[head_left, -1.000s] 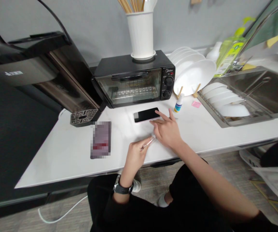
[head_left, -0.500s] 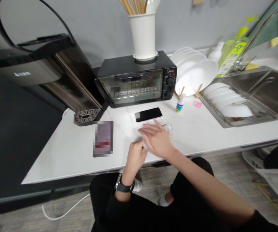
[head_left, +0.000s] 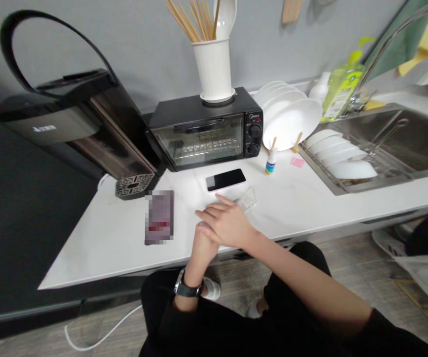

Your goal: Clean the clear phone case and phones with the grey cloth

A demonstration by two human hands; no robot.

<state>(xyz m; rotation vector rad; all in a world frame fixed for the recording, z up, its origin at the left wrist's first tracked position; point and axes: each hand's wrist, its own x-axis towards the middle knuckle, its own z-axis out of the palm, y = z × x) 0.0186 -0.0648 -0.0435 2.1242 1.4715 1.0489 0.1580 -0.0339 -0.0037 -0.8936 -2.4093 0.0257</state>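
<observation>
My right hand (head_left: 227,223) lies across the top of my left hand (head_left: 203,244), fingers stretched out and somewhat apart. The fingers of my left hand are hidden beneath it; a dark-strapped watch (head_left: 188,286) is on that wrist. A small whitish patch shows where the hands meet, too little to name. Just beyond my right hand lies a clear plastic phone case (head_left: 248,198), partly covered by it. Behind that, a phone (head_left: 226,179) rests flat with its dark screen up. A small white bottle with a blue and yellow label (head_left: 270,162) stands to the right.
A pixelated dark flat object (head_left: 160,218) lies left on the white counter (head_left: 98,248). Behind stand a tall black water dispenser (head_left: 125,129), a toaster oven (head_left: 206,139) bearing a white utensil holder (head_left: 214,69), and racked plates (head_left: 292,124). At right, a sink (head_left: 403,134) holds bowls (head_left: 342,153).
My right hand has moved left and down onto my left hand, covering its fist. The white bit seen between them is mostly hidden now. More of the clear case shows. The view has shifted slightly.
</observation>
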